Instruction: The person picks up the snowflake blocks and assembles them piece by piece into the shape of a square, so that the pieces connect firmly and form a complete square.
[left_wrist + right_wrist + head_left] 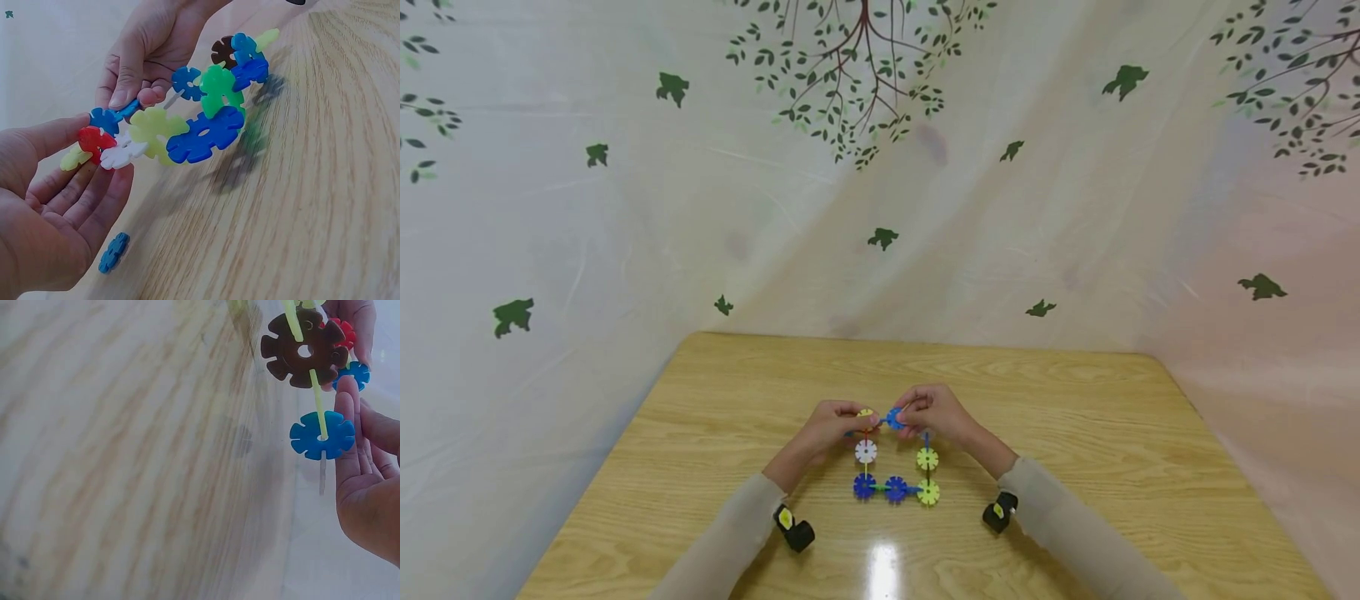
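Notched plastic snowflake discs are slotted together edge to edge into a frame-like chain, held above the table. My left hand [829, 430] pinches its far-left corner, where a yellow disc [75, 157] and a red disc [95, 141] meet. My right hand [942, 414] pinches a blue disc [894, 418] on the far side, beside that corner. A white disc [866, 452] and dark blue discs [895, 489] follow down the left and along the near side. Yellow-green discs [927, 458] and a brown disc [304, 349] make up the right side. Fingers partly hide the far-right corner.
A loose blue disc [114, 252] lies on the wooden table [760, 383] near my left hand. Black wrist cameras [795, 530] are strapped at both cuffs. Behind the table hangs a pale cloth [805, 250] with leaf prints.
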{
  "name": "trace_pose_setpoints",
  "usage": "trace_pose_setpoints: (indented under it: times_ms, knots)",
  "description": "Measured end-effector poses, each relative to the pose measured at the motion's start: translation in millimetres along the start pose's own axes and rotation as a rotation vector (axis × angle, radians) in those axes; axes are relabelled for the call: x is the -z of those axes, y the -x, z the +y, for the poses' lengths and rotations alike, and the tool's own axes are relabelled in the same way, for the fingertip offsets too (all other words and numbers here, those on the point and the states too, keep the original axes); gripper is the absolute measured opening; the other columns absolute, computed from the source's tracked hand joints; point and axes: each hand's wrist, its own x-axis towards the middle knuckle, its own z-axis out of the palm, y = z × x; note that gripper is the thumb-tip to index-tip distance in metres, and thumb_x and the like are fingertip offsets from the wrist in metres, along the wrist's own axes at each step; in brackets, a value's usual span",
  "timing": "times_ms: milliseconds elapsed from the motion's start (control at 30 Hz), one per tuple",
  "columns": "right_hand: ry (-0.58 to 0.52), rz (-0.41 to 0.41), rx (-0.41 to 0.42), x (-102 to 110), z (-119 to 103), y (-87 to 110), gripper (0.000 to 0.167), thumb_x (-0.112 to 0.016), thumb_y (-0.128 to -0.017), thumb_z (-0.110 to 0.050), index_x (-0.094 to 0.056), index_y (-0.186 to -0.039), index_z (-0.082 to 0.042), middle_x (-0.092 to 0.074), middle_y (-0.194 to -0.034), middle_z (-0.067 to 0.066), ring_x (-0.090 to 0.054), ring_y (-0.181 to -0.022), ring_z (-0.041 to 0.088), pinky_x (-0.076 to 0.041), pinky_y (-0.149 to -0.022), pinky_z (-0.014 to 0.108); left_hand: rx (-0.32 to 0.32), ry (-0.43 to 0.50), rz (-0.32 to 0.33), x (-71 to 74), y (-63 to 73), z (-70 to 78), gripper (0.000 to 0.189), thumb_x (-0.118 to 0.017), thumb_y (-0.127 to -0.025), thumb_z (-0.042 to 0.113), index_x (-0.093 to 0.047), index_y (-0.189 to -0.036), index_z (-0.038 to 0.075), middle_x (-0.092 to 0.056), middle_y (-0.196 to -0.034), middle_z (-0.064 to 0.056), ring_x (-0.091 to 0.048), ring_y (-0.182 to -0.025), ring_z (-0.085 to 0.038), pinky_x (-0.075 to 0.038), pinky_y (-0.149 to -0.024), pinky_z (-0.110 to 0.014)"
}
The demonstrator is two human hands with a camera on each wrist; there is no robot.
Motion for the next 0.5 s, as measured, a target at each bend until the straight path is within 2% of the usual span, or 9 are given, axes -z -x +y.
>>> trace_pose_setpoints:
  times_ms: [367,500]
  knots:
    - [0.005,0.018,0.015,-0.6,3.7,-1.2,0.017,-0.067,-0.094,0.002,-0.066,-0.109,0.012,-0.076,-0.085,0.017,-0.076,-0.073,0.026,-0.064,-0.068,0.040,-0.009,0.025,0.001,0.2,-0.4,0.3,0.034,-0.073,-0.095,0.017,-0.070,-0.118,-0.008,-0.078,-0.103,-0.015,-0.076,-0.094,-0.022,-0.061,-0.080,-0.031]
    - [0.008,0.007,0.019,-2.4,6.4,-3.2,0.019,-0.068,-0.095,0.000,-0.066,-0.111,0.011,-0.076,-0.087,0.018,-0.077,-0.075,0.028,-0.064,-0.069,0.040,-0.010,-0.010,-0.009,2.8,1.3,1.0,0.037,-0.071,-0.097,0.018,-0.068,-0.123,-0.007,-0.077,-0.108,-0.017,-0.075,-0.099,-0.025,-0.061,-0.084,-0.032]
